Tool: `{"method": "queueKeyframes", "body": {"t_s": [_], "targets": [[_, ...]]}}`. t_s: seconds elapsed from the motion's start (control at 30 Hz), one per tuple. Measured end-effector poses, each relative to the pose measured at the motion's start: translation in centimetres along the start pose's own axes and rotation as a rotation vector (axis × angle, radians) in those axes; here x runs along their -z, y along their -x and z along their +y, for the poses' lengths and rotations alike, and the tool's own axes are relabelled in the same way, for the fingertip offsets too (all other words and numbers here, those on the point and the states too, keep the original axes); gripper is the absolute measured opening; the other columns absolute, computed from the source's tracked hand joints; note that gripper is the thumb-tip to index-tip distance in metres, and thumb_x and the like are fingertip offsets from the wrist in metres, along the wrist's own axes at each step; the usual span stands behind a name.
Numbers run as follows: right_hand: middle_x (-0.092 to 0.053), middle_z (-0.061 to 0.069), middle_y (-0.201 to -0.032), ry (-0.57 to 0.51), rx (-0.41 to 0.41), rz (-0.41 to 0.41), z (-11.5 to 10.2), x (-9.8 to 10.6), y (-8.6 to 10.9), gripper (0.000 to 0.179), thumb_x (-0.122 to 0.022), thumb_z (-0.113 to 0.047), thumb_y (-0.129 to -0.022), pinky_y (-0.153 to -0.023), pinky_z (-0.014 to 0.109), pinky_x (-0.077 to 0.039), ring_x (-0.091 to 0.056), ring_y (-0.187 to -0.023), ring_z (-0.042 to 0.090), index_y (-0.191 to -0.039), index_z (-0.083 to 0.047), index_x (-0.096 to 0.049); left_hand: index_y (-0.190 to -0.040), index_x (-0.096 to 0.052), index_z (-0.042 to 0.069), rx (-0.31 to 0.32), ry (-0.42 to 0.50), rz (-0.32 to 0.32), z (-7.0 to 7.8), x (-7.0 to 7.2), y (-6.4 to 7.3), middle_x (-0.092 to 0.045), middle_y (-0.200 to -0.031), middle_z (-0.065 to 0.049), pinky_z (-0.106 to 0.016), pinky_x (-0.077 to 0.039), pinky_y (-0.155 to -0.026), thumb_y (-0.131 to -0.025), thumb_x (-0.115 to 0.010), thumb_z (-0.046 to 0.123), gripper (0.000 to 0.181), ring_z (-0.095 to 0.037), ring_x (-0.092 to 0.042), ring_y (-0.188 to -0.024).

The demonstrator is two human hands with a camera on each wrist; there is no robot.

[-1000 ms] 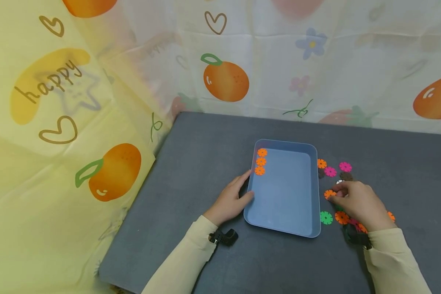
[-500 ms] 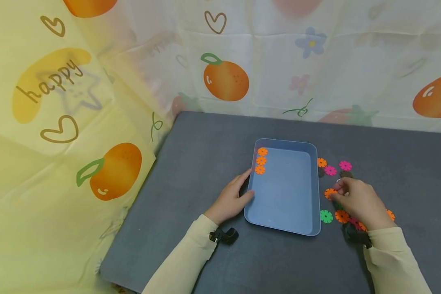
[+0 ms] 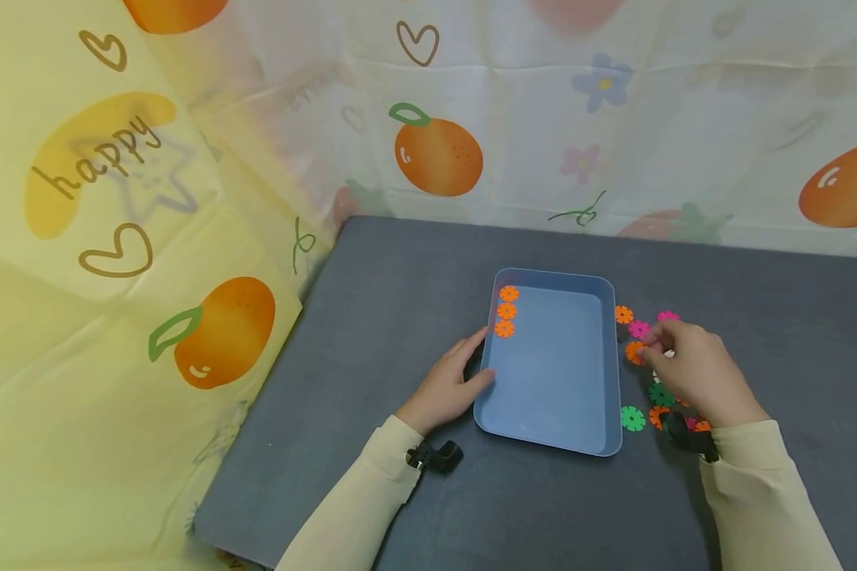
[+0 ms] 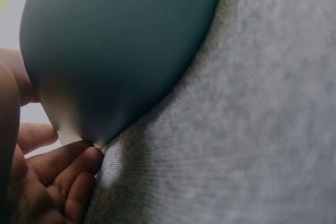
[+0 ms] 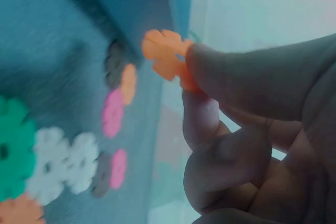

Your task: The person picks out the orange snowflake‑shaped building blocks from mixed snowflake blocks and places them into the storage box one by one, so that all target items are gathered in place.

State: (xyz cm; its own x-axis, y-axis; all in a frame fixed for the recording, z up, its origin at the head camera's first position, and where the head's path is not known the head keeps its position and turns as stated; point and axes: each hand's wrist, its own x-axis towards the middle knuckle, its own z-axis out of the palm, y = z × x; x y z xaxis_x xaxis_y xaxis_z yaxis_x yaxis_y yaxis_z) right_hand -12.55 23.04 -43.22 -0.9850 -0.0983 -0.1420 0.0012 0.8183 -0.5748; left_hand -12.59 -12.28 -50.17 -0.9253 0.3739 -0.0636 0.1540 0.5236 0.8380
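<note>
Here, right hand [image 3: 703,377] pinching orange disc [image 5: 163,53], left hand [image 3: 441,394] touching tray [image 3: 553,388]

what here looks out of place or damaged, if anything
Nothing plainly stands out. Three orange discs line up in the blue tray; the mixed-colour discs beside it lie scattered and partly hidden by the right hand, but those in sight look whole.

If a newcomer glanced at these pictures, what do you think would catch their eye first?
Probably the blue tray on the grey table, with three orange flower-shaped discs in a column at its far left. Next, the right hand, pinching another orange disc just right of the tray. Behind, the large printed oranges also stand out.
</note>
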Motion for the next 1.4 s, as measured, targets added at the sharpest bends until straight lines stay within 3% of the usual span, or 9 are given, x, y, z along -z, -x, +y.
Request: {"method": "queueKeyframes", "body": {"t_s": [0.2, 0.47, 0.87, 1.4], "targets": [[-0.067, 0.009, -0.088, -0.005, 0.057, 0.085, -2.0, 0.5, -1.0, 0.014, -0.063, -0.015, -0.101, -0.060, 0.035, -0.044, -0.056, -0.069, 0.023, -0.105, -0.002, -0.066, -0.167, -0.031, 0.024, 0.007, -0.005, 0.002, -0.1, 0.1, 0.0, -0.042, -0.165, -0.006, -0.048, -0.034, -0.123, -0.104, -0.061, 0.030, 0.070, -0.022, -0.039, -0.152], [-0.069, 0.013, -0.097, -0.037, 0.077, 0.062, -4.1, 0.2, -2.4, 0.015, -0.061, -0.014, -0.101, -0.061, 0.035, -0.046, -0.059, -0.077, 0.027, -0.108, -0.002, -0.065, -0.168, -0.030, 0.023, -0.004, 0.000, -0.005, -0.2, 0.0, 0.0, -0.041, -0.165, -0.006, -0.046, -0.035, -0.123, -0.105, -0.061, 0.029, 0.070, -0.021, -0.040, -0.151], [-0.070, 0.015, -0.097, -0.049, 0.105, 0.000, -6.7, -3.2, -4.0, 0.012, -0.065, -0.014, -0.101, -0.057, 0.034, -0.042, -0.052, -0.066, 0.023, -0.106, -0.003, -0.065, -0.168, -0.030, 0.024, -0.011, -0.013, -0.006, -0.3, -0.1, -0.2, -0.042, -0.165, -0.006, -0.048, -0.035, -0.123, -0.106, -0.060, 0.028, 0.069, -0.023, -0.040, -0.152], [-0.068, 0.007, -0.085, -0.085, 0.195, -0.083, -10.3, -7.5, -5.6, 0.007, -0.071, -0.011, -0.097, -0.063, 0.033, -0.044, -0.056, -0.070, 0.021, -0.095, -0.005, -0.068, -0.167, -0.031, 0.023, -0.011, -0.026, -0.004, -0.3, 0.1, -0.1, -0.042, -0.165, -0.007, -0.046, -0.036, -0.122, -0.105, -0.061, 0.028, 0.069, -0.022, -0.041, -0.150]]}}
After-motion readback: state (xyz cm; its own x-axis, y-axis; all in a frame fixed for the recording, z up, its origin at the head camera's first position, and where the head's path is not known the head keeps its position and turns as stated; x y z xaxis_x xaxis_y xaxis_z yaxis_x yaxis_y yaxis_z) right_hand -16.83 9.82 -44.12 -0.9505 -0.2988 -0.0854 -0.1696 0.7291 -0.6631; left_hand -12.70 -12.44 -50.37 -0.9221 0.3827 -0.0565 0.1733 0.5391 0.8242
